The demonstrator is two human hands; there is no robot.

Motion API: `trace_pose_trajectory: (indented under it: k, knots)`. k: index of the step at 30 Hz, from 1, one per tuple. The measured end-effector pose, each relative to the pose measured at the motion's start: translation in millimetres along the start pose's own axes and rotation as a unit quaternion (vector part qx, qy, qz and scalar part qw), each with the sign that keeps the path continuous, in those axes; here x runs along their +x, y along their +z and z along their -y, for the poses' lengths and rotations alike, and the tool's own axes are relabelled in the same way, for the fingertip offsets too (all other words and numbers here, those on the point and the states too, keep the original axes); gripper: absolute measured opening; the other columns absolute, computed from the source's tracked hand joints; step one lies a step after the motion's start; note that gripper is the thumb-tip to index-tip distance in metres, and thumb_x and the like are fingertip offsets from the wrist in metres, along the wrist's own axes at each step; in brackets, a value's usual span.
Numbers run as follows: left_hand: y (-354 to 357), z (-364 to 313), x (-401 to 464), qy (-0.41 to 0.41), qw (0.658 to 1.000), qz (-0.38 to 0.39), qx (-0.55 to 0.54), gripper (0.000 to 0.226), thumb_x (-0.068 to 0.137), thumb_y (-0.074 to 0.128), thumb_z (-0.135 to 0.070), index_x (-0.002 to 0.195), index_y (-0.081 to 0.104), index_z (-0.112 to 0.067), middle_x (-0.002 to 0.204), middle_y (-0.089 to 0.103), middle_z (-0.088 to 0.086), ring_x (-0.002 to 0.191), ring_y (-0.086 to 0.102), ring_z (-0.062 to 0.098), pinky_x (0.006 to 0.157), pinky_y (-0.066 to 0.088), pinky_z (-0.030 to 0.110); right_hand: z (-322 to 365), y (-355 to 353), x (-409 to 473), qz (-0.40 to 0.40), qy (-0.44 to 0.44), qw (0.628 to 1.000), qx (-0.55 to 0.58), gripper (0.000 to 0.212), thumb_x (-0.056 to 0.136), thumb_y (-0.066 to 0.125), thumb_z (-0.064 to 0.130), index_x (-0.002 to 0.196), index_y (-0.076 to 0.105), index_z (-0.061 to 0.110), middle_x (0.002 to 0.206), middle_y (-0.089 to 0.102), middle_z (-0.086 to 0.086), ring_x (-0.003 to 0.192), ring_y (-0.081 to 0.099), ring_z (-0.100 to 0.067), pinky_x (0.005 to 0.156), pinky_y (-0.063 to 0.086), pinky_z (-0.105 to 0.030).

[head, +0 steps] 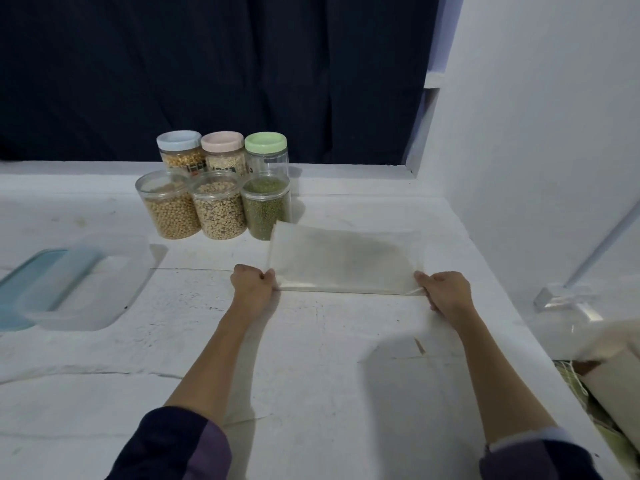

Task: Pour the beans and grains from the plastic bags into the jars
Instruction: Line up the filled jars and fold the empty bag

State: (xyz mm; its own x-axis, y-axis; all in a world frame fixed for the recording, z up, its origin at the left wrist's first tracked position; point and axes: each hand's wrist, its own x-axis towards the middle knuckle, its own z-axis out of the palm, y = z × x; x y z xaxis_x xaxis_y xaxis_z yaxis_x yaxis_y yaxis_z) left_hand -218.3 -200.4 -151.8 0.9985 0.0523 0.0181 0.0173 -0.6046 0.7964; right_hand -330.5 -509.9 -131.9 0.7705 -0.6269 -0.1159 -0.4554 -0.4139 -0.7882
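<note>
A person is standing at a white, scuffed worktop [311, 358], holding an empty clear plastic bag [343, 263] flat by its near edge w/ both hands. The left hand [252, 287] is gripping the bag's near left corner, fingers curled into a fist round the plastic; the right hand [445, 294] is pinching the near right corner, thumb on top, fingers tucked under & partly hidden. The bag is lying on the worktop just right of a cluster of six clear cylindrical plastic jars, its far left corner overlapping the front of the open jar of green mung beans [266, 209]. Beside that, in the front row, are sitting an open jar of pale speckled beans [219, 209] & an open jar of round yellow soybeans [168, 207]. Behind them are standing a blue-lidded jar of yellow grain [180, 150], a pink-lidded jar of pale grain [223, 150] & a green-lidded jar [267, 150] that looks empty. Well apart at far left, a translucent rectangular plastic tub [86, 282] is lying partly over a teal lid [20, 289].
</note>
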Motion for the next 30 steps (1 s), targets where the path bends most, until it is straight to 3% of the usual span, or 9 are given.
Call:
trace_pose_trajectory:
  k: [4, 7, 12, 18, 20, 22, 25, 28, 30]
  knots:
    - [6.1, -4.7, -7.5, -0.001, 0.998, -0.032, 0.052, 0.036, 0.096, 0.049, -0.022, 0.102, 0.063, 0.011, 0.113, 0.053, 0.028, 0.111, 0.046, 0.039, 0.093, 0.035, 0.036, 2.1, 6.6, 3.3, -0.022, 0.012, 1.0, -0.019, 0.046, 0.089, 0.06, 0.031, 0.055, 0.037, 0.009, 0.055, 0.037, -0.01, 0.058, 0.038, -0.024, 0.057, 0.027, -0.031]
    - [5.0, -5.4, -11.0, 0.027, 0.998, -0.049, 0.041, 0.027, 0.094, 0.054, -0.018, 0.097, 0.059, 0.008, 0.107, 0.053, 0.026, 0.108, 0.045, 0.036, 0.088, 0.034, 0.036, 4.8, 8.6, 4.4, -0.039, 0.015, 0.999, -0.011, 0.044, 0.09, 0.061, 0.031, 0.059, 0.039, 0.01, 0.063, 0.041, -0.01, 0.064, 0.041, -0.024, 0.06, 0.029, -0.031]
    - [2.7, -23.8, -24.2, 0.024, 0.999, 0.0, 0.035, 0.029, 0.09, 0.054, -0.012, 0.065, 0.055, 0.003, 0.062, 0.048, 0.01, 0.071, 0.052, 0.031, 0.06, 0.033, 0.03, 19.9, 23.3, -18.4, -0.192, -0.082, 0.976, -0.053, 0.029, 0.091, 0.061, 0.022, 0.114, 0.053, 0.006, 0.121, 0.041, -0.012, 0.102, 0.05, -0.03, 0.074, 0.037, -0.033]
    - [11.7, -61.5, -48.2, -0.059, 0.987, 0.147, 0.002, 0.023, 0.075, 0.06, -0.012, 0.053, 0.057, -0.006, 0.055, 0.057, 0.005, 0.058, 0.058, 0.018, 0.045, 0.042, 0.02, 18.1, 65.1, -42.7, -0.019, -0.374, 0.919, -0.124, 0.042, 0.063, 0.062, -0.007, 0.101, 0.07, 0.009, 0.107, 0.058, -0.01, 0.099, 0.055, -0.032, 0.074, 0.047, -0.034]
    - [15.1, -70.9, -51.7, -0.075, 0.968, 0.24, 0.022, 0.018, 0.084, 0.056, -0.011, 0.073, 0.062, 0.003, 0.069, 0.066, 0.014, 0.066, 0.065, 0.027, 0.052, 0.051, 0.024, 12.9, 70.3, -43.9, -0.009, -0.387, 0.91, -0.146, 0.038, 0.058, 0.058, 0.003, 0.092, 0.072, 0.012, 0.099, 0.063, -0.006, 0.089, 0.061, -0.033, 0.073, 0.046, -0.035]
    - [9.8, -85.4, -56.6, -0.077, 0.93, 0.355, 0.048, 0.037, 0.096, 0.049, -0.019, 0.069, 0.062, 0.004, 0.054, 0.066, 0.01, 0.046, 0.062, 0.016, 0.042, 0.044, 0.017, 10.0, 66.8, -42.5, -0.01, -0.368, 0.919, -0.143, 0.028, 0.06, 0.055, 0.01, 0.082, 0.072, 0.014, 0.092, 0.065, -0.003, 0.083, 0.063, -0.03, 0.073, 0.048, -0.038]
    - [4.3, -112.9, -55.3, 0.062, 0.944, 0.316, 0.069, 0.05, 0.099, 0.046, -0.031, 0.057, 0.059, -0.007, 0.043, 0.06, -0.003, 0.034, 0.049, 0.007, 0.042, 0.038, 0.015, 4.4, 59.4, -38.9, -0.009, -0.376, 0.915, -0.146, 0.021, 0.063, 0.053, 0.008, 0.074, 0.069, 0.014, 0.086, 0.065, -0.002, 0.077, 0.064, -0.028, 0.074, 0.046, -0.04]
    - [10.7, -131.6, -47.3, 0.229, 0.953, 0.19, 0.052, 0.031, 0.094, 0.054, -0.03, 0.068, 0.059, -0.013, 0.073, 0.064, -0.005, 0.068, 0.057, 0.013, 0.066, 0.044, 0.027, -1.7, 52.6, -35.3, 0.012, -0.373, 0.915, -0.152, 0.018, 0.067, 0.051, 0.005, 0.074, 0.065, 0.013, 0.089, 0.064, -0.001, 0.082, 0.064, -0.026, 0.086, 0.043, -0.052]
    - [20.7, -132.2, -40.6, 0.301, 0.926, 0.14, 0.177, 0.013, 0.092, 0.056, -0.025, 0.086, 0.064, -0.016, 0.103, 0.058, 0.0, 0.1, 0.05, 0.018, 0.08, 0.042, 0.033, -6.2, 44.8, -32.6, 0.042, -0.365, 0.916, -0.16, 0.016, 0.072, 0.051, 0.002, 0.078, 0.064, 0.011, 0.096, 0.063, 0.0, 0.091, 0.062, -0.022, 0.098, 0.034, -0.056]
